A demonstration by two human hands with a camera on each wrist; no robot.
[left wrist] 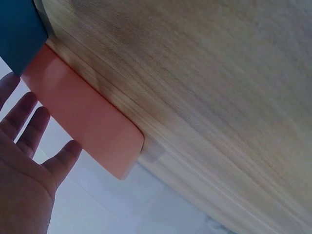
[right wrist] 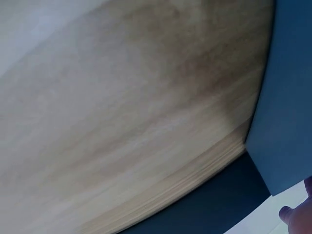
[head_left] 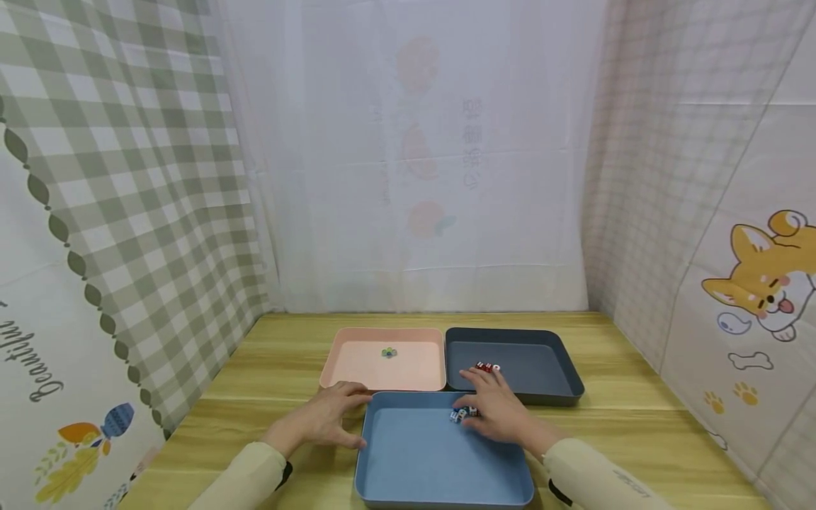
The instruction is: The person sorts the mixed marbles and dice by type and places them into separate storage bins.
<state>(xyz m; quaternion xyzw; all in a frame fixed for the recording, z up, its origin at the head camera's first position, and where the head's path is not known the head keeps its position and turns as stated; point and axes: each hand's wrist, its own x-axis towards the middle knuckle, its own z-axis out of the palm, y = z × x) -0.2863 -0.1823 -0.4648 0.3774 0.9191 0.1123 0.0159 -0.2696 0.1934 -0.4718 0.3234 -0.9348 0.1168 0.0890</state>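
Note:
My left hand [head_left: 329, 414] is at the left side of the blue tray [head_left: 440, 460], fingers spread and thumb close to its rim. In the left wrist view those fingers are apart with nothing between them. My right hand [head_left: 497, 411] reaches over the blue tray's far right part, its fingers and thumb spread around a small cluster of blue and dark cubes with white marks [head_left: 462, 414]. The hand partly hides this cluster. Just beyond its fingertips, small red cubes with white marks [head_left: 484, 367] lie in the dark grey tray [head_left: 542, 361].
A pink tray [head_left: 357, 365] stands behind the blue one, beside the dark grey tray, with a small green flower-shaped piece [head_left: 389, 352] in it. The trays stand on a wood-grain table [head_left: 280, 361]. Curtains [head_left: 408, 156] hang at the back and both sides.

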